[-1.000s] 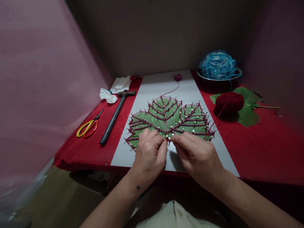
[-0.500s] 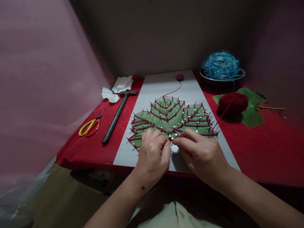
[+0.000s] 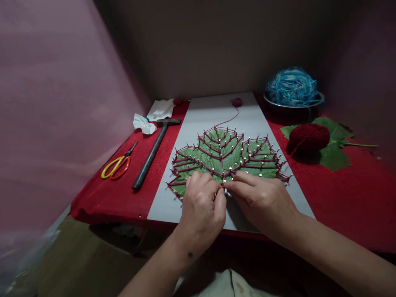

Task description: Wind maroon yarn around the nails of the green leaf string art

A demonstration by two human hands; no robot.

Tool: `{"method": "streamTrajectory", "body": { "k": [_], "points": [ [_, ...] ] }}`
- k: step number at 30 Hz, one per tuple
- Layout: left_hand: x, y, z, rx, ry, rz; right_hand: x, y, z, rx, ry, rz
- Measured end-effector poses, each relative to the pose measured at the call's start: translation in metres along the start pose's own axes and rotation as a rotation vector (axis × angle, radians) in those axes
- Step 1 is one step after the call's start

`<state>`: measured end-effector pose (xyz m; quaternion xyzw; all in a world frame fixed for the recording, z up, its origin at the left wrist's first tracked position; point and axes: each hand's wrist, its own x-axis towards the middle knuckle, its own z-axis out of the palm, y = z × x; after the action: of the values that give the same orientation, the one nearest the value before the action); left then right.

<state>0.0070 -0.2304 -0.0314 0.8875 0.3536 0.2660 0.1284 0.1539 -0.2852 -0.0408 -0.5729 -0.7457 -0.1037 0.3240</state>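
Seen left to right across a red-covered table (image 3: 123, 198): one pair of yellow-and-red scissors (image 3: 116, 166), one hammer (image 3: 154, 152), one crumpled white cloth (image 3: 142, 123), then a white board (image 3: 198, 119) bearing a green leaf (image 3: 221, 154) ringed with many small nails and laced with dark red yarn (image 3: 210, 145). At the board's near edge, left hand (image 3: 202, 208) and right hand (image 3: 262, 202) meeting fingertip to fingertip, both pinched shut, apparently on the yarn's end at a nail, though the strand itself too fine to make out. Likely light, soft and limp, apt to slip off a nail head unless kept taut; best pinched close to the nail. Further right, one red yarn ball (image 3: 308, 138) on a second leaf (image 3: 334, 154), one blue yarn ball (image 3: 291, 86) in one metal bowl (image 3: 293, 108)
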Motion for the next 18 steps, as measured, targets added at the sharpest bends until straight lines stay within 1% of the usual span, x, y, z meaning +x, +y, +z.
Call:
{"method": "streamTrajectory", "body": {
  "k": [3, 5, 7, 11, 13, 15, 18],
  "points": [
    [0.0004, -0.0007, 0.0005, -0.006, 0.012, 0.003, 0.0023, -0.0015, -0.0001, -0.068, 0.007, -0.068],
    [0.0006, -0.0008, 0.0006, -0.014, 0.008, -0.004, 0.0041, -0.0027, -0.0002, -0.108, 0.018, -0.088],
    [0.0006, -0.0005, 0.0006, -0.021, -0.003, -0.013, 0.0051, -0.0032, -0.0002, -0.079, 0.027, -0.089],
    [0.0003, 0.0001, 0.0005, -0.027, -0.013, -0.017, 0.0029, -0.0004, -0.0005, 0.084, 0.023, -0.035],
    [-0.0001, 0.0002, 0.0006, -0.027, -0.01, -0.013, 0.0004, 0.002, -0.0008, 0.12, 0.009, -0.02],
    [-0.0004, 0.0001, 0.0007, -0.025, -0.011, -0.014, -0.0019, 0.0035, -0.0008, 0.117, 0.003, -0.034],
    [-0.0006, 0.0002, 0.001, -0.023, -0.019, -0.021, -0.003, 0.003, -0.0006, 0.054, 0.02, -0.083]
  ]
}}
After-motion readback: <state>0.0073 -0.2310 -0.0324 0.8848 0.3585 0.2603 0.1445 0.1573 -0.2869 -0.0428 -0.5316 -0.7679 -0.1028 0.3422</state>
